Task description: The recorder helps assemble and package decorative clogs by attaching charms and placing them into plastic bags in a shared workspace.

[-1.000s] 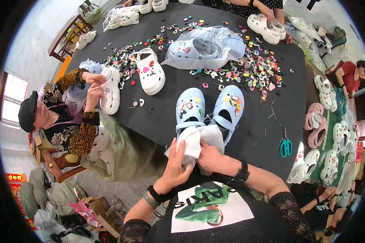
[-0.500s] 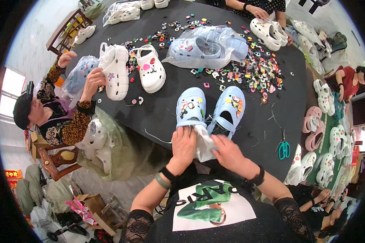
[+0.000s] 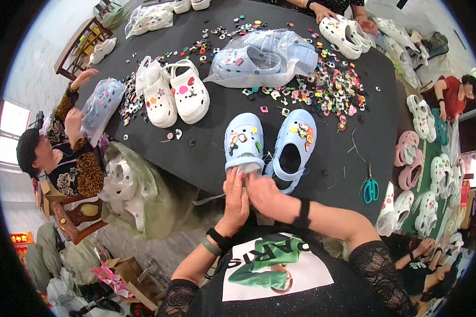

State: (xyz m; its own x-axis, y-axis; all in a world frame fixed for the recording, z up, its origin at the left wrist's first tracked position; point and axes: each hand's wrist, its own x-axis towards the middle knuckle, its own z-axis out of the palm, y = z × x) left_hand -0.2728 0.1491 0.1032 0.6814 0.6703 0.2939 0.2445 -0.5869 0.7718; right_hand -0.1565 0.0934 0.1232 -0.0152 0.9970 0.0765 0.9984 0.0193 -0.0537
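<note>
In front of me on the black table stands a pair of light blue clogs with colourful charms on their toes. My left hand [image 3: 235, 198] has its fingers pressed together against the heel of the left clog [image 3: 244, 137]. A crumpled piece of white plastic wrap [image 3: 248, 167] sits in that clog's heel opening. My right hand [image 3: 269, 194] is closed at the opening, its fingers on the wrap, the tips partly hidden. Close beside it is the right clog [image 3: 292, 142], touched by neither hand, its inside showing dark.
Loose charms [image 3: 336, 87] lie heaped beyond the clogs. Bagged blue clogs [image 3: 262, 61] and white clogs [image 3: 188, 90] stand farther back. Teal scissors [image 3: 371, 190] lie to the right. A person [image 3: 63, 153] sits at the left; another person's hand [image 3: 322, 10] handles white clogs at the far side.
The white wrap has gone from hanging out of the left clog to mostly inside it. My right hand has moved left, beside my left hand. The person at left has let go of a white clog.
</note>
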